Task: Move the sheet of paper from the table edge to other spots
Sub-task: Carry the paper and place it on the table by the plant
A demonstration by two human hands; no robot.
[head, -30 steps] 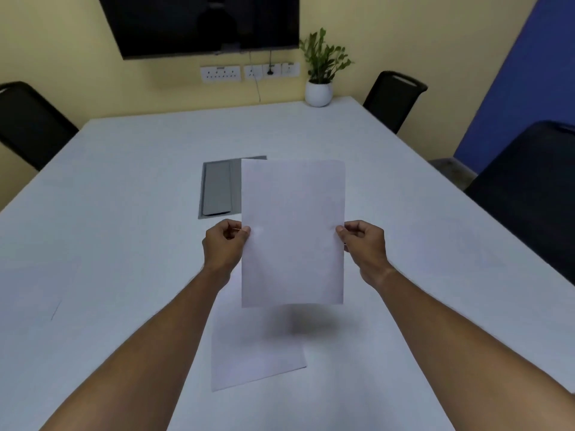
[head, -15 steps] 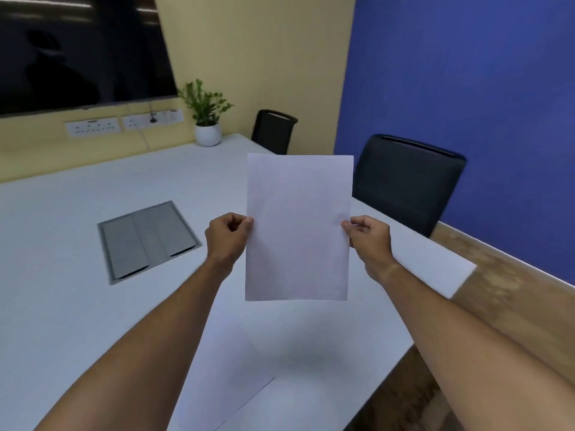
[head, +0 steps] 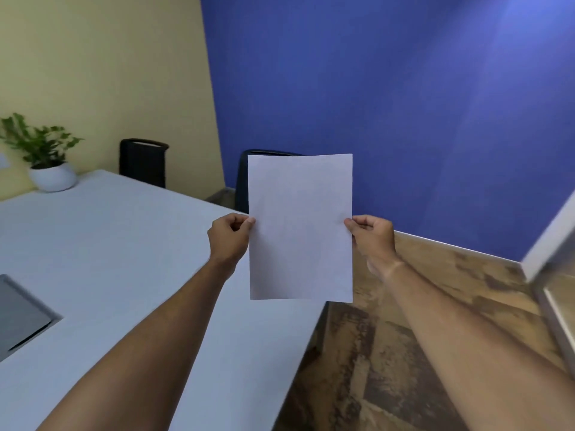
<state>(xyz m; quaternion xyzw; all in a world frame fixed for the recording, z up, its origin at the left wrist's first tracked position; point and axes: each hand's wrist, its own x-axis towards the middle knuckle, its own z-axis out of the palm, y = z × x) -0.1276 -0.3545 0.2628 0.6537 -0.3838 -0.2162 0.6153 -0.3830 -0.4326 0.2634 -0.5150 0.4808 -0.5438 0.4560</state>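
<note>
A blank white sheet of paper [head: 300,227] hangs upright in the air in front of me, over the right edge of the white table [head: 102,244]. My left hand [head: 229,239] pinches the sheet's left edge at mid height. My right hand [head: 372,236] pinches its right edge at the same height. The sheet touches nothing else. It hides most of a black chair behind it.
A potted plant [head: 46,157] in a white pot stands at the table's far corner. Two black chairs [head: 143,161] stand beyond the table. A grey cable hatch [head: 21,318] is set in the tabletop at left. Wooden floor [head: 404,353] lies to the right, with a pale door frame [head: 550,244].
The view has swung to the right with the sheet held in both hands. The paper has gone from over the table's middle to its right edge; the second sheet on the table is out of view.
</note>
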